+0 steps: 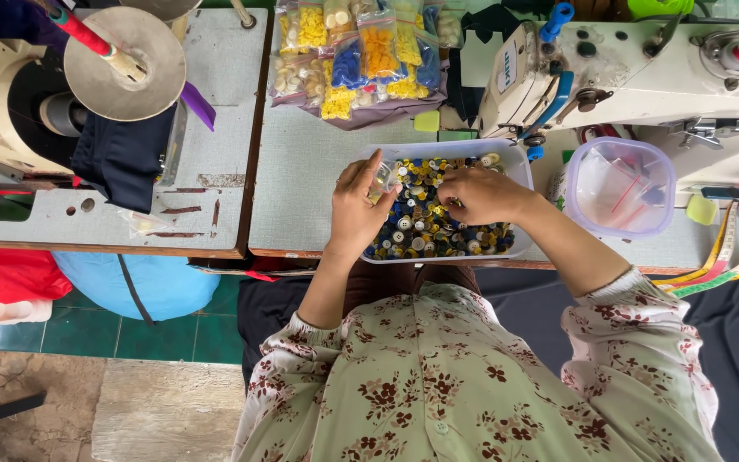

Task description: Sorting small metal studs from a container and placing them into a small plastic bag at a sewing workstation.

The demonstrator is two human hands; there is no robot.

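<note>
Lying crosswise, button tray (pixel 519 162), both hands (pixel 481 195) inside

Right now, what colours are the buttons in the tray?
Mostly dark blue, yellow and white buttons, seen in the head view, the only one.

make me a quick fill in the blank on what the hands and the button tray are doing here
1. Both hands are over a clear tray filled with ____.
2. The left hand holds up a small clear ____.
3. The right hand reaches ____ the tray.
4. Right of the tray stands an empty clear tub with a ____ rim.

Missing words: buttons; bag; into; purple
</note>
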